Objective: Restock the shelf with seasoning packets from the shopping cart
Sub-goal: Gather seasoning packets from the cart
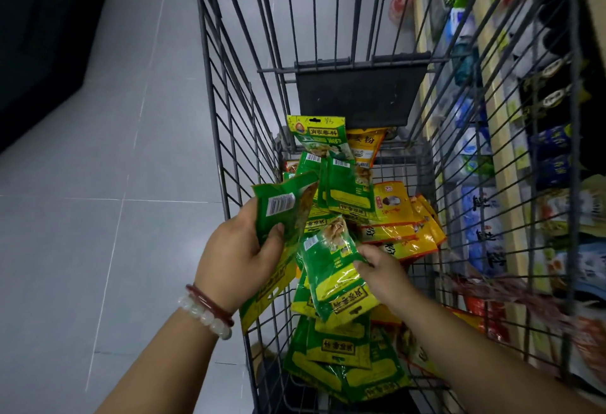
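A grey wire shopping cart fills the middle of the view, with many green seasoning packets piled along its floor. My left hand is over the cart's left side and grips a stack of green packets with their backs and barcodes facing me. My right hand is inside the cart and pinches the edge of one green packet, lifted above the pile. Orange-yellow packets lie deeper in the cart, to the right. The shelf stands just right of the cart, seen through its wires.
A dark folded child-seat flap hangs at the cart's far end. The shelf rows hold blue, white and black packaged goods. Grey tiled floor stretches to the left of the cart, with a dark area at the far left.
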